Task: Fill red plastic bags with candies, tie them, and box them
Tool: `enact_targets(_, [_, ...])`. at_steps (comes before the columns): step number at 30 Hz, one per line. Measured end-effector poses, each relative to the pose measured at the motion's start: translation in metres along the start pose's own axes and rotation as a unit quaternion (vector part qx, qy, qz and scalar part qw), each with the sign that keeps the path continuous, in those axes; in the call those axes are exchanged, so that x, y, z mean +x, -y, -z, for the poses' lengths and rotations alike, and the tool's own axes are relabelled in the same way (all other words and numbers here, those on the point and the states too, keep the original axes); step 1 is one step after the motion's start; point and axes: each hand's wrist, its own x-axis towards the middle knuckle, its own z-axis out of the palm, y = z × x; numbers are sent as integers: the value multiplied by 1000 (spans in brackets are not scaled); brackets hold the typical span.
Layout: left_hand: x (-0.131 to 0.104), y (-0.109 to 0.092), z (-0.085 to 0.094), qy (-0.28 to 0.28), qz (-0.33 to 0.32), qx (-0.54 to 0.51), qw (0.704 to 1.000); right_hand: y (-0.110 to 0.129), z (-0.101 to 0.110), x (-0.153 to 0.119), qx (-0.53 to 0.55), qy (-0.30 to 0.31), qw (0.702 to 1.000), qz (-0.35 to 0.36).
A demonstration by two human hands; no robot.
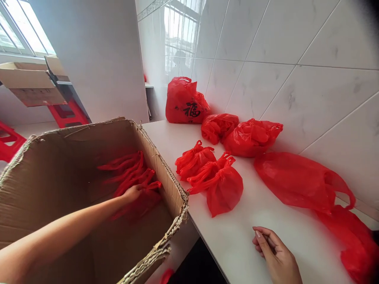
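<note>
My left hand [132, 194] reaches into a big open cardboard box [160, 167] and is closed on the top of a red plastic bag [145, 203]. More red bags [127, 167] lie beside it inside the box. Over the white table [237, 240] is my right hand [275, 250], its fingers curled and thumb near the index finger, with nothing visible between them. Several small tied red bags stand on the table by the box, among them a round one [225, 191] and a smaller one [195, 159].
Along the tiled wall sit a red bag with black characters [186, 102], bunched red bags [251, 136] and a long red bag [299, 181]. At the far left, another cardboard box [32, 81] rests near red stools [68, 112].
</note>
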Motion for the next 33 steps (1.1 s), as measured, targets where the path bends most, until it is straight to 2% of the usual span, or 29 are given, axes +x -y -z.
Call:
enact_targets(3, [12, -48, 38, -120, -34, 36, 992, 2, -2, -1, -17, 3, 1000, 5])
enact_targets(6, [32, -120, 76, -242, -86, 58, 965, 7, -5, -2, -26, 4, 1000, 18])
enact_targets(7, [38, -147, 81, -254, -110, 65, 959, 9, -6, -2, -28, 3, 999, 24])
enact_targets(9, [45, -197, 75, -240, -160, 83, 954, 13, -7, -2, -33, 0, 999, 32])
enact_targets(11, [49, -237, 50, -173, -197, 129, 956, 16, -7, -3, -34, 0, 999, 41])
enact_targets(13, [53, -263, 18, -112, -194, 168, 960, 17, -6, -5, -30, 0, 998, 55])
enact_targets(15, [60, -277, -8, -62, -170, 196, 964, 17, -4, -6, -23, -2, 998, 66])
enact_targets(17, [69, -280, -17, -28, -147, 213, 966, 17, -3, -7, -19, -2, 997, 72])
enact_targets(23, [78, -266, 13, 13, -97, 221, 970, 22, -4, -10, -33, 21, 996, 74])
enact_targets(25, [76, -261, 12, 20, -86, 218, 972, 23, -4, -10, -38, 26, 996, 77])
enact_targets(30, [76, -261, -13, 50, -65, 169, 982, 21, -3, -11, -32, 26, 995, 93])
enact_targets(33, [73, -271, -4, 45, -78, 97, 991, 20, -2, -11, -35, 22, 994, 100])
